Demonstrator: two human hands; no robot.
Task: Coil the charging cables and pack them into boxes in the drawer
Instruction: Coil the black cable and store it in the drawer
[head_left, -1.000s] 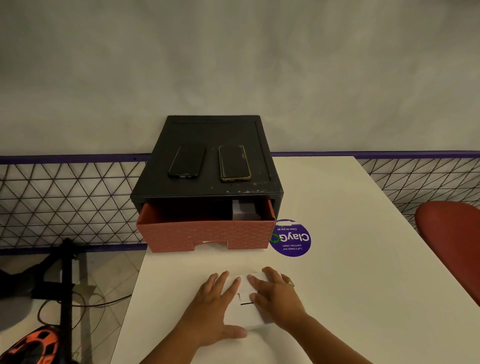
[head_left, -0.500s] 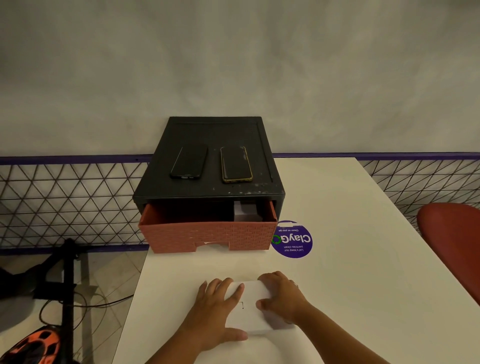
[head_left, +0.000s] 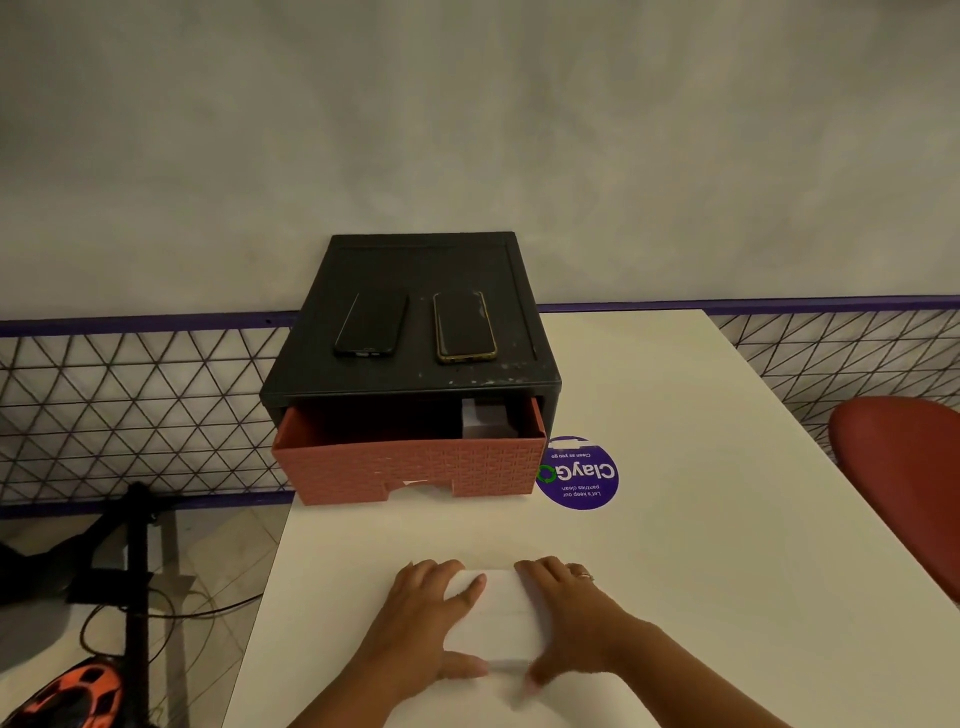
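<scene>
The left hand (head_left: 431, 623) and the right hand (head_left: 571, 618) both hold the white box (head_left: 493, 618), which lies on the table (head_left: 701, 571) close to the person. The left hand covers the left side, with the fingers on the lid and the thumb against the near edge. The right hand is curved round the right side, its thumb also at the near edge, and one finger carries a ring. I think the hands take it from both sides either to press the lid closed or to lift the box level. No cable is visible, and I cannot tell whether a coiled one is inside.

Farther away, well apart from this box, the red drawer (head_left: 415, 467) is pulled out of the black cabinet (head_left: 415, 260), probably so it can receive the box. A second white box (head_left: 485, 421) already stands at its right side. The left part is too dark to judge. Two phones, a black phone (head_left: 371, 325) and a gold-edged phone (head_left: 464, 326), lie side by side on the cabinet top, out of the way of the work. A purple sticker (head_left: 576, 473) is on the table just beside the drawer's right corner, and a red chair (head_left: 904, 493) stands at the right.
</scene>
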